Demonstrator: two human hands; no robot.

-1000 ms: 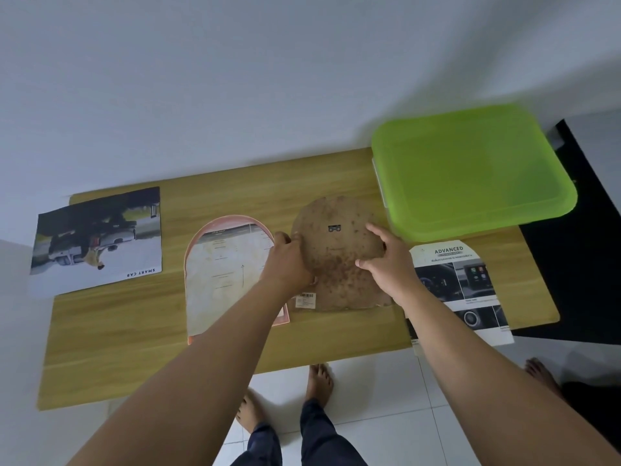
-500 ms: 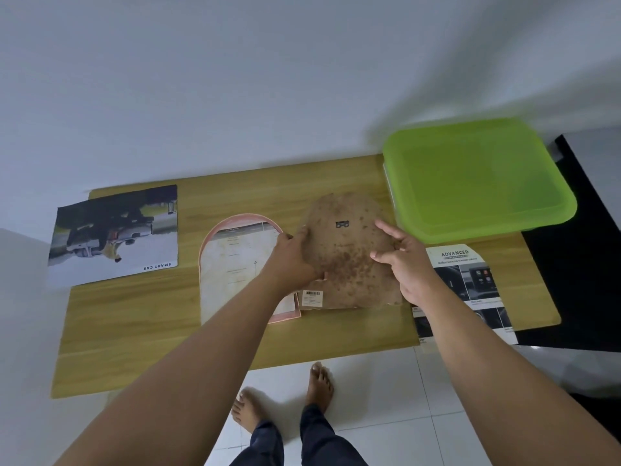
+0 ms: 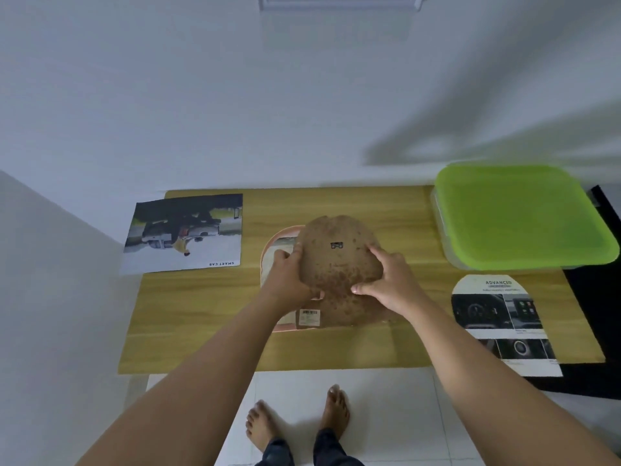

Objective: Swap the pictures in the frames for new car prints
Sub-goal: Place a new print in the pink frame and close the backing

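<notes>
Two hands grip the brown backing board at mid-frame: left hand curled round its left edge, right hand bent over its right side, thumb and fingers pressed to the face. Board held over the pink arched frame, hiding all but the frame's left rim and a strip of pale sheet inside. Likely step: lining the board up with the frame's arch, though lifting it off is equally possible from this view.

To do it well: keep both grips at the edges, hold the board level, match curved top to curved top and flat foot to flat foot, then lower straight instead of sliding, sparing the sheet beneath. Use the small hanger cut-out near the top and the barcode label by the lower left corner as orientation marks.

Edges and room: bare table toward the lower left, good for setting parts down. Arch-cut print at lower right overhanging the near table edge, so avoid brushing it with the right forearm. Green-lidded box close at upper right; landscape car print at upper left, hanging past the table's left edge.
</notes>
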